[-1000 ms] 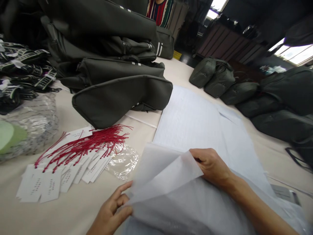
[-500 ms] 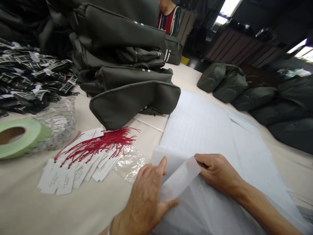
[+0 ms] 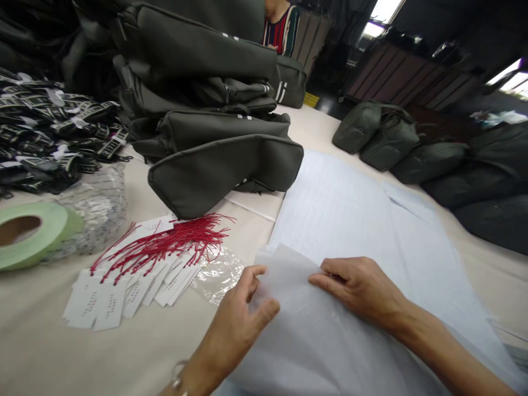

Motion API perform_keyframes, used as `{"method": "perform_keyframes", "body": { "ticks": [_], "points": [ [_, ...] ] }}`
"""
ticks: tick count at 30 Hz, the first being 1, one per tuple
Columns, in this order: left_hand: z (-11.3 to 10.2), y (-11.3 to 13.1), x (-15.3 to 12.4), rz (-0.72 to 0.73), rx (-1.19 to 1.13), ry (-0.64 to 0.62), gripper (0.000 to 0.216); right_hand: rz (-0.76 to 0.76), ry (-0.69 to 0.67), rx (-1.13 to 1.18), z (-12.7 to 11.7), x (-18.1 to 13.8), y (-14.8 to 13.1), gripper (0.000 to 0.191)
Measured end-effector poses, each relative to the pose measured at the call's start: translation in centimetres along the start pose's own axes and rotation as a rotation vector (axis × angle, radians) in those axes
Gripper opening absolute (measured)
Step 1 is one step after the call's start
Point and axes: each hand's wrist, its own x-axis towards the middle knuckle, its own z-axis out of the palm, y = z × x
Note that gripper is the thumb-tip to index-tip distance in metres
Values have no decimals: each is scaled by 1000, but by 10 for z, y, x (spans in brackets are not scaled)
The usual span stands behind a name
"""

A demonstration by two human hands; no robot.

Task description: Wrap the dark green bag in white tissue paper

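A thin, translucent whitish sheet (image 3: 305, 313) lies over the pale blue-white layers in front of me. It looks like thin plastic or tissue; I cannot tell which. My right hand (image 3: 358, 286) pinches its upper edge between thumb and fingers. At the sheet's left corner is my left hand (image 3: 243, 313), thumb and index finger spread apart. Its thumb is over the sheet, and a fingertip shows faintly through the material. White hang tags (image 3: 111, 300) with red strings (image 3: 177, 242) are fanned out left of my left hand, beside a clear plastic bag (image 3: 220, 272).
Dark grey bags (image 3: 226, 170) are piled at the table's back. More dark bags (image 3: 385, 137) line the right side. A green tape roll (image 3: 53, 231) and black printed straps (image 3: 61, 126) lie at left. A person in a striped top (image 3: 284, 33) is behind the pile.
The sheet's edge, folded back before, now stands up flatter toward the left corner. My right hand has shifted slightly left; my left hand has drawn back and its fingers have curled.
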Motion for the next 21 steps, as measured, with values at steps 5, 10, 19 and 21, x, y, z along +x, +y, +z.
{"method": "perform_keyframes", "body": {
  "ticks": [5, 10, 19, 21],
  "points": [
    [9, -11, 14, -100, -4, 54, 43, 125, -80, 131, -19, 2, -6, 30],
    [3, -22, 15, -114, 46, 120, 45, 329, 146, 201, -66, -48, 15, 29],
    [2, -38, 15, -158, 2, 71, 46, 251, 378, -184, 5, -184, 39, 58],
    [2, -38, 14, -172, 16, 77, 46, 160, 328, -254, 24, -181, 37, 64]
  ]
}}
